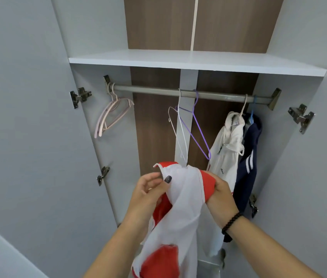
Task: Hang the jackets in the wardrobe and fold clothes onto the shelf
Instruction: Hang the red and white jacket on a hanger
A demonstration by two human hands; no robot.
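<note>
Both of your hands have the red and white jacket (180, 199) bunched up in front of the open wardrobe. Your left hand (150, 189) pinches the zipper edge near the collar between thumb and curled fingers, and your right hand (218, 189) is closed round a red fold on the other side. The rest of the garment hangs down between your forearms towards the near edge of the view.

You should expect it to handle as a light, thin, limp piece. The white lining looks smooth and possibly slippery, so a loose pinch may let it slide. It has no stiffness of its own, so it will sag wherever you let go. Take it at the collar and shoulder seams, where the cloth is doubled and the zipper tape gives a firmer edge, and open the neck wide enough for a hanger.

Ahead of you, the rail (188, 93) runs under the white shelf (178, 59). Two free wire hangers hang at its middle, just beyond the jacket: a white hanger (173, 125) and a purple hanger (198, 127), close together and likely to tangle if you pull one carelessly. Pink hangers (108, 115) sit at the far left end. On the right hang a white hooded jacket (226, 145) and a navy jacket (248, 157), touching each other, which narrows the free rail on that side. The gap between the middle hangers and the pink ones looks like the easiest place.
</note>
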